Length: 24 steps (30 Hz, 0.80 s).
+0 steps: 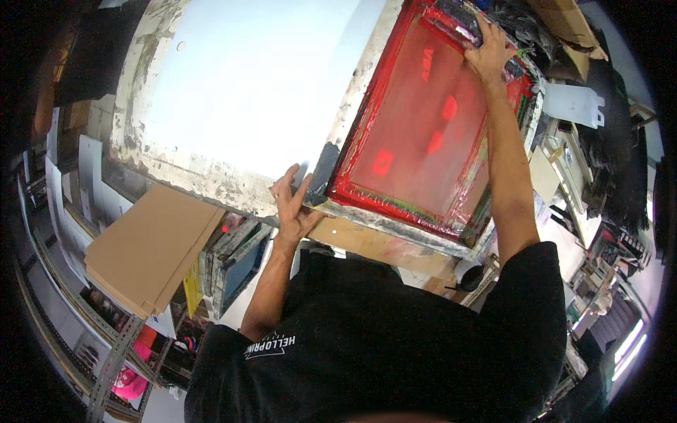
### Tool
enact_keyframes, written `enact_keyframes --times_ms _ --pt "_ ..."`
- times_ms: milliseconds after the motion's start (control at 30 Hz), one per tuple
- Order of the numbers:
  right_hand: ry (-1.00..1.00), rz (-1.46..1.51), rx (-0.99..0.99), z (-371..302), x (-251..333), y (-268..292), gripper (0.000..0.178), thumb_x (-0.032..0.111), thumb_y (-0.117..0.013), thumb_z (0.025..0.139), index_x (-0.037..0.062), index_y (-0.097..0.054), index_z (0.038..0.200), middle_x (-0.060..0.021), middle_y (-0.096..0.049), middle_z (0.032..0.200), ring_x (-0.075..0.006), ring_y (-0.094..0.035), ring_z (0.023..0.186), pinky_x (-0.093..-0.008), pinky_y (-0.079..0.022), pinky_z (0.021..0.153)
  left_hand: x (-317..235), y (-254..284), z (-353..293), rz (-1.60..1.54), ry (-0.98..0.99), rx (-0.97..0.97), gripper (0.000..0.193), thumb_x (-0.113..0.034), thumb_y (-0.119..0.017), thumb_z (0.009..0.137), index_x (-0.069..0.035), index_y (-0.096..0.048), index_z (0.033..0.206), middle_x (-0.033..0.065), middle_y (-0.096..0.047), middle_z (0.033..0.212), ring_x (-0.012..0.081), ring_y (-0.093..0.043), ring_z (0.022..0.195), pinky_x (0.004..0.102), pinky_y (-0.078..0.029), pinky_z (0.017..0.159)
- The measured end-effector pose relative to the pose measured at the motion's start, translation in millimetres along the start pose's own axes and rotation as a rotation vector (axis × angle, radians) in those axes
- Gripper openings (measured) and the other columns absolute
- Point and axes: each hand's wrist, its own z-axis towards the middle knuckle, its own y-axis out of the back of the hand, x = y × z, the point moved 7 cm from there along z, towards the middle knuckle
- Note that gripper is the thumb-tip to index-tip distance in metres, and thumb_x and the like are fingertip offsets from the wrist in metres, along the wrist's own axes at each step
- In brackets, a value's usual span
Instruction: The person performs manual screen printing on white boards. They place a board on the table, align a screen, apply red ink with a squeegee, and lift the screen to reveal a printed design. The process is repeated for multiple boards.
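A screen-printing frame [381, 218] with red-inked mesh lies to the right, pale shapes showing in its stencil. My right hand [491, 55] reaches over its far end. Its fingers are bent round an ink-smeared bar that looks like a squeegee [457, 29]; part of the bar is hidden under the hand. To the left of the mesh is a large white board [240, 92] with a worn, paint-stained border. My left hand [293, 211] is at the near edge, between that board and the red frame's dark corner. Its fingers are spread and it holds nothing.
A stack of brown cardboard sheets [151, 247] stands at the left, beside several stored screens [243, 271]. Metal shelving [116, 363] runs along the lower left. At the right are a white plastic jug [575, 106] and more frames. A cardboard piece [564, 28] sticks out at the far right.
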Motion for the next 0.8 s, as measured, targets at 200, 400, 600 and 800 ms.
enact_keyframes --times_ms 200,400,600,800 --pt "0.058 0.208 0.117 47.6 -35.5 -13.0 0.070 0.031 -0.077 0.079 0.0333 -0.052 0.144 -0.0102 -0.066 0.124 -0.0309 -0.061 0.115 -0.0520 -0.044 0.096 -2.0 0.4 0.7 0.054 -0.008 -0.016 0.079 -0.044 -0.083 0.069 -0.005 -0.063 0.134 0.0199 -0.049 0.144 0.0361 -0.044 0.128 0.0477 -0.034 0.104" --pt "0.233 0.233 -0.090 27.7 0.8 19.9 0.054 0.022 -0.071 0.084 0.0307 -0.059 0.136 -0.0119 -0.070 0.102 -0.0355 -0.068 0.093 -0.0468 -0.054 0.077 -0.3 0.2 -4.6 0.086 -0.049 -0.003 0.082 -0.048 -0.081 0.070 -0.002 -0.059 0.134 0.0164 -0.060 0.131 0.0348 -0.049 0.121 0.0489 -0.029 0.105" --pt "0.085 0.118 0.094 -51.5 50.6 57.3 0.048 0.019 -0.067 0.084 0.0328 -0.062 0.130 -0.0126 -0.067 0.093 -0.0364 -0.069 0.080 -0.0504 -0.055 0.066 5.7 -5.2 -9.3 0.007 -0.029 -0.019 0.078 -0.043 -0.080 0.073 0.003 -0.058 0.132 0.0140 -0.067 0.115 0.0330 -0.050 0.118 0.0475 -0.028 0.106" --pt "-0.018 0.250 0.222 -155.3 128.9 161.7 0.049 0.015 -0.069 0.080 0.0311 -0.064 0.126 -0.0152 -0.066 0.086 -0.0367 -0.068 0.076 -0.0505 -0.053 0.065 -12.6 6.4 -6.0 -0.119 -0.040 -0.110 0.079 -0.027 -0.085 0.063 0.003 -0.059 0.131 0.0127 -0.064 0.115 0.0327 -0.049 0.115 0.0464 -0.031 0.105"
